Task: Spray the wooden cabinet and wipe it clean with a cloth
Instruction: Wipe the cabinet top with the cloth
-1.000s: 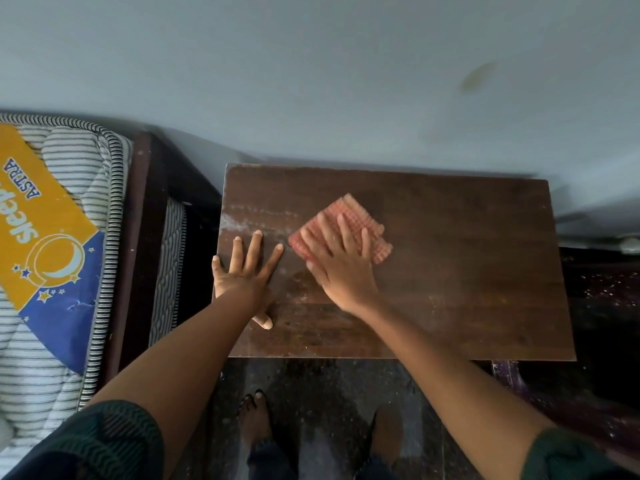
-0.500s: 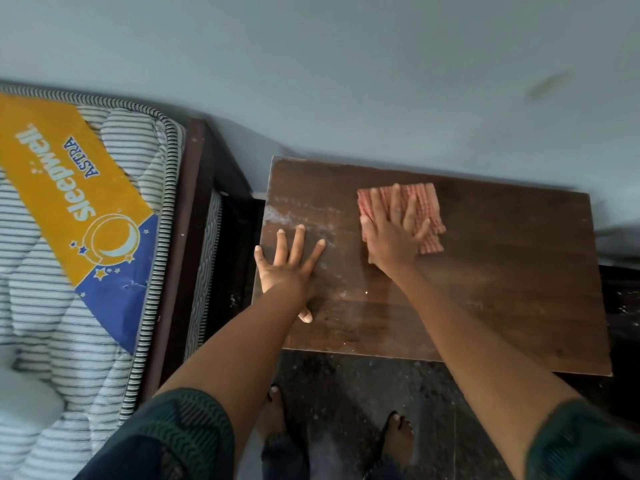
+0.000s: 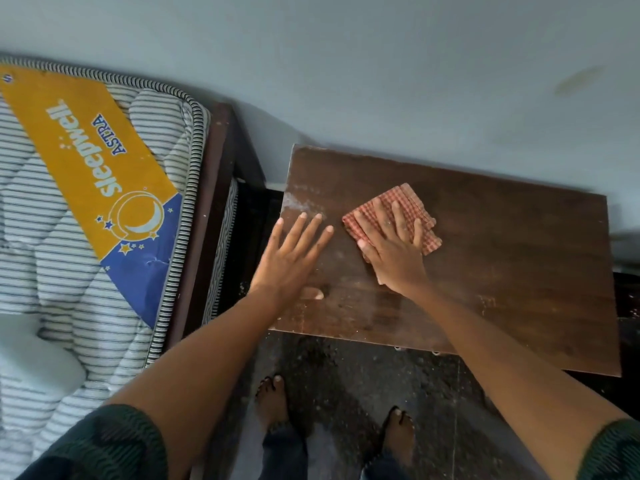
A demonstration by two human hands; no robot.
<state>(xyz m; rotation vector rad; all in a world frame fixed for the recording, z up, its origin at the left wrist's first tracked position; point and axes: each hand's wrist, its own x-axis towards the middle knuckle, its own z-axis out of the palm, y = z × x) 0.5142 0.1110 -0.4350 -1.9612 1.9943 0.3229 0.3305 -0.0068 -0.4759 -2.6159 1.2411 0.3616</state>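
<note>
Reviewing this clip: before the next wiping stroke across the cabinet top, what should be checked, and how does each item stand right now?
1. Cloth under the wiping hand: ok. The right hand presses flat on the cloth.
2. Cabinet steadied: ok. The left hand rests flat on the cabinet top, near its left edge.
3. Far left corner clean: not ok. A pale dusty patch shows just beyond the left fingertips.
4. Surface wet from spray: cannot tell.
5. Spray bottle within reach: cannot tell, as none is in view.
</note>
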